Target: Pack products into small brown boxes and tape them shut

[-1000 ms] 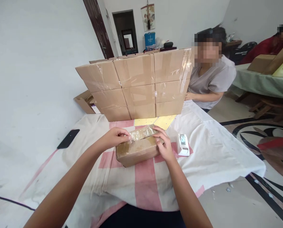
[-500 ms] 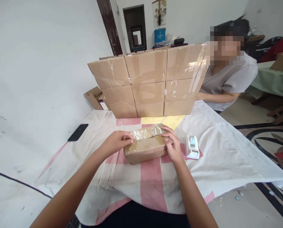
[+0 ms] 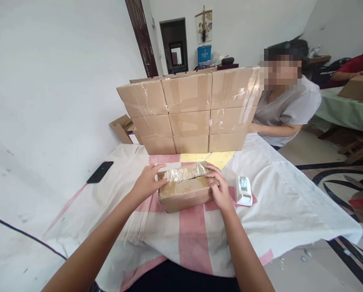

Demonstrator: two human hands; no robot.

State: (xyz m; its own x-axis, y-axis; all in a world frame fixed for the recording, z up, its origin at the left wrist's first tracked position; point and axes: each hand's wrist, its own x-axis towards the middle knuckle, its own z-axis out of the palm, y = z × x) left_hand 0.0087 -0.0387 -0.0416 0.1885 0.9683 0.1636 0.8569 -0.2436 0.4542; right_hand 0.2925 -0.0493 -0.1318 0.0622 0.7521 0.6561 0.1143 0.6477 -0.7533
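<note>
A small brown cardboard box (image 3: 186,194) lies on the white and pink cloth (image 3: 196,235) in front of me. Its far flap is covered in crinkled clear tape (image 3: 183,173). My left hand (image 3: 147,182) holds the box's left end, fingers stretched along the far edge. On the right end my right hand (image 3: 219,188) presses down, fingers curled over the taped flap. A small white device (image 3: 243,190) with a screen sits just right of my right hand.
Taped cardboard boxes (image 3: 189,109) form a three-high wall at the table's far side. A seated person (image 3: 286,107) in a grey shirt is behind them on the right. A black phone (image 3: 100,172) lies at the left. Yellow sheets (image 3: 210,157) lie before the wall.
My left hand has opened from a pinch on the tape and now lies along the box's left end. The taped flap sits lower and flatter. The camera view shifted slightly.
</note>
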